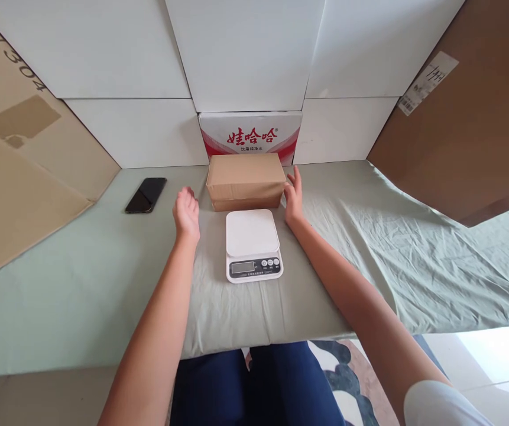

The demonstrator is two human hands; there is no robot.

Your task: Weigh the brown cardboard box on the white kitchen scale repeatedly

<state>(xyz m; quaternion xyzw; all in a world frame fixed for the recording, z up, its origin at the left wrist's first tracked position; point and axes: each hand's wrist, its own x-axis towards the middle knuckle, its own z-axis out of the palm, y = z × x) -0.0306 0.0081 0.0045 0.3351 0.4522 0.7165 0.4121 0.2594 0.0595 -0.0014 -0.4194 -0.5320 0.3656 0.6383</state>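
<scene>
A brown cardboard box (pixel 245 177) lies on the green-covered table (pixel 81 284), just behind a white kitchen scale (pixel 253 244) with a dark display. My right hand (pixel 294 198) rests flat against the box's right end, fingers extended. My left hand (pixel 186 214) hovers open a short way off the box's left end, touching nothing. The scale's platform is bare.
A black phone (pixel 146 194) lies at the back left. A red-and-white printed carton (pixel 250 136) stands behind the box against white panels. Large cardboard sheets lean at the left (pixel 23 171) and right (pixel 471 118). The table's front edge is near my legs.
</scene>
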